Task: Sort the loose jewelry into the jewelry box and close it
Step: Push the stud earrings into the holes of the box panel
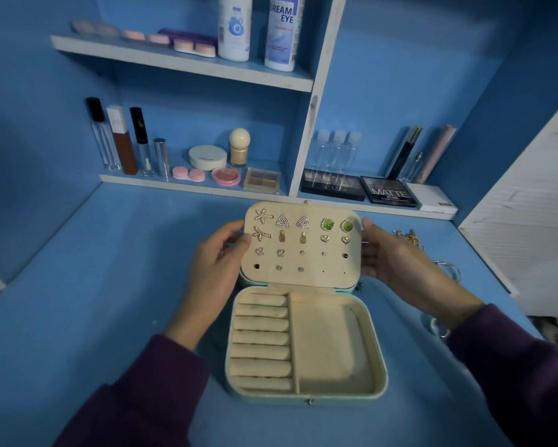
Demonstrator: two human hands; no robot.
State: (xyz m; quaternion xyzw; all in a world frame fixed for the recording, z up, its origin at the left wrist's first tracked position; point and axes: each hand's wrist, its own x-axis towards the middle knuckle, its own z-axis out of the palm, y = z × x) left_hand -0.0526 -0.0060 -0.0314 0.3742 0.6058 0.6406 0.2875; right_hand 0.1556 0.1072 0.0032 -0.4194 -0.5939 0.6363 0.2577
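A pale green jewelry box (381, 366) lies open on the blue desk, its cream base showing ring rolls on the left and an empty tray on the right. Its lid (303, 279) stands upright and carries several pairs of earrings in rows. My left hand (219, 262) holds the lid's left edge, thumb on the front. My right hand (387, 253) holds the lid's right edge. Loose gold jewelry (408, 237) lies on the desk behind my right hand, thin hoops (450, 269) sit further right, and a ring-like piece (439, 327) shows beside my right wrist.
Shelves at the back hold cosmetics: tubes (123, 140), a compact (207, 157), a blush (226, 176), palettes (332, 184) and bottles (281, 30). A white slatted panel (529, 221) stands at the right. Blue desk surface (110, 285) stretches left of the box.
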